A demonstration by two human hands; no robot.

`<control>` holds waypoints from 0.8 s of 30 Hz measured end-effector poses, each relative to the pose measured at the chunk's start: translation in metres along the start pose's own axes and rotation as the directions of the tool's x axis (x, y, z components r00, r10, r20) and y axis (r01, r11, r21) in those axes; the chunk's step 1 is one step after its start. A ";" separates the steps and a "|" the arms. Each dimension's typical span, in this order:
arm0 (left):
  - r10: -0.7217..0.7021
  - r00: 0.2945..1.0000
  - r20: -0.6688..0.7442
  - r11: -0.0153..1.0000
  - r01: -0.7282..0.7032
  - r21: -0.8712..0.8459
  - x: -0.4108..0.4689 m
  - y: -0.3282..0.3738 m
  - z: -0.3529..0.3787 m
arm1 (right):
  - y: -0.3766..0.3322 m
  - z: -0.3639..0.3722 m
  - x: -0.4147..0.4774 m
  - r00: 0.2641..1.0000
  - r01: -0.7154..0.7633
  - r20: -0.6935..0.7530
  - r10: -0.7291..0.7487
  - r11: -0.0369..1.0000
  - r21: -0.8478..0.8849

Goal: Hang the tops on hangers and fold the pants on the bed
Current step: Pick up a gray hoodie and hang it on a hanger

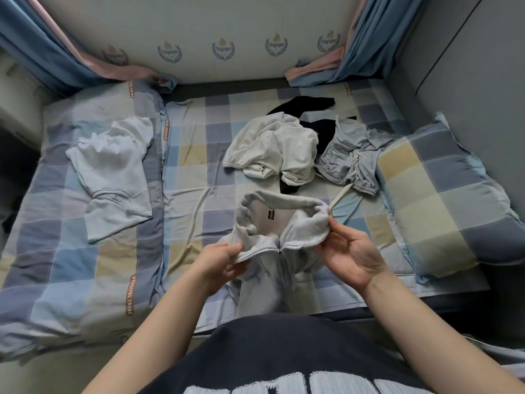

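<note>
I hold a light grey zip-up hooded top (279, 223) up over the bed's near edge, its hood open toward me and its body hanging down. My left hand (224, 261) grips the collar left of the zipper. My right hand (348, 253) pinches the collar on the right side. A white top (272, 146) lies crumpled mid-bed over a black garment (305, 106). Grey drawstring pants (349, 155) lie bunched to its right. Another white top (113, 172) lies spread on the folded quilt at left. No hanger shows.
The checked bed sheet (196, 172) covers the mattress. A folded checked quilt (56, 237) fills the left side and a checked pillow (443, 206) lies at right. Blue and pink curtains (51, 46) hang at both far corners. A grey wall (468, 81) borders the right.
</note>
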State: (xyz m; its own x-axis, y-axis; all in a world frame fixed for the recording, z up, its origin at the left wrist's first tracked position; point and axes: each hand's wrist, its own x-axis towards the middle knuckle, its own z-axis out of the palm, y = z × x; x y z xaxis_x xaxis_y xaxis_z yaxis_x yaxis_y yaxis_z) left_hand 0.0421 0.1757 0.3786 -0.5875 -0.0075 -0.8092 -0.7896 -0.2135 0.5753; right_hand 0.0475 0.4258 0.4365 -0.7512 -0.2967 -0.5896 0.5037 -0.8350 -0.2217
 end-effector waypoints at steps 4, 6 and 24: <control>0.082 0.989 0.120 0.922 -0.029 -0.386 -0.001 0.007 0.003 | -0.005 -0.006 -0.003 0.999 0.007 -0.043 -0.011 0.996 -0.087; 0.112 0.980 0.162 0.806 0.006 -0.592 -0.002 0.014 0.001 | -0.008 -0.007 -0.003 0.998 0.028 -0.050 -0.034 0.993 -0.119; 0.084 0.996 -0.027 0.986 -0.079 0.148 -0.019 0.007 0.027 | 0.012 0.001 -0.011 0.985 -0.025 0.167 0.035 0.998 -0.062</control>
State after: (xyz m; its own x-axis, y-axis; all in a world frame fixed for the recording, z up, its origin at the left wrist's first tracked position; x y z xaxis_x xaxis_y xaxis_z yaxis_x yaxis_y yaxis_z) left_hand 0.0432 0.2004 0.4006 -0.6468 -0.0519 -0.7608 -0.7581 -0.0652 0.6489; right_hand 0.0613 0.4184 0.4413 -0.7938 -0.3989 -0.4590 0.5476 -0.7972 -0.2543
